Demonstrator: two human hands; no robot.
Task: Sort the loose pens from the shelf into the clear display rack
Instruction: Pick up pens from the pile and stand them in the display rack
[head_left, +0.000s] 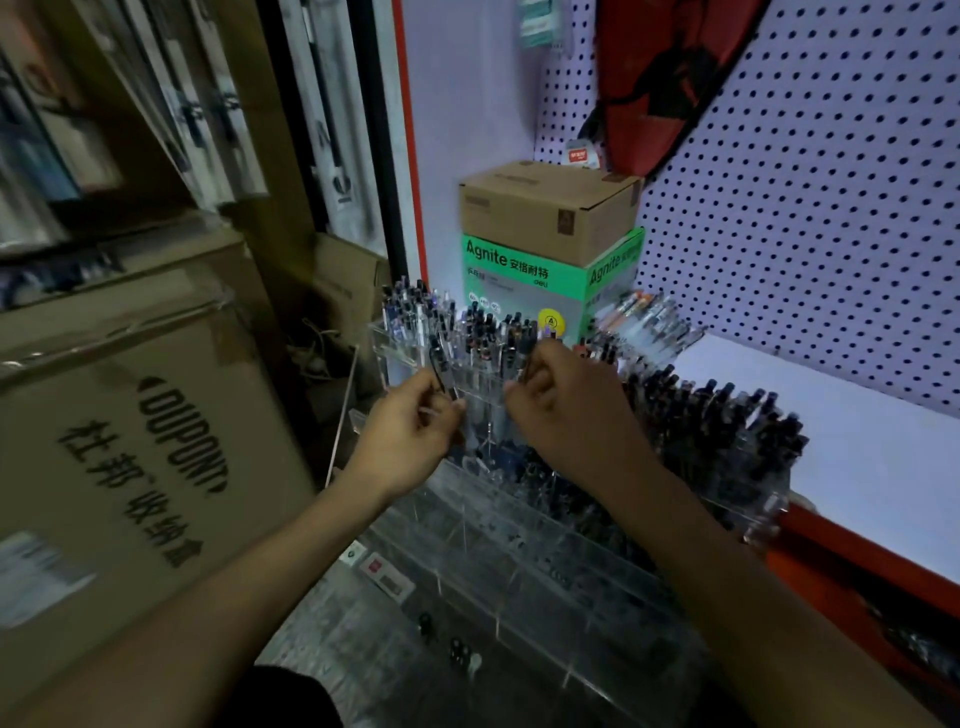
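Observation:
A clear tiered display rack (524, 530) stands on the shelf's front left, its upper rows packed with upright pens. My left hand (410, 431) pinches a dark pen (439, 364) that points up in front of the rack's back rows. Close beside it, my right hand (566, 400) grips another pen (530, 358) by its lower part, fingers curled. A pile of loose pens (644, 322) lies on the white shelf (857, 441) behind the rack, next to the boxes.
A brown carton (545, 208) sits on a green Agnite box (524, 280) at the back corner. White pegboard (831, 208) lines the rear wall, a red bag hanging on it. Large cardboard boxes (130, 441) stand at the left. The rack's lowest compartments hold few pens.

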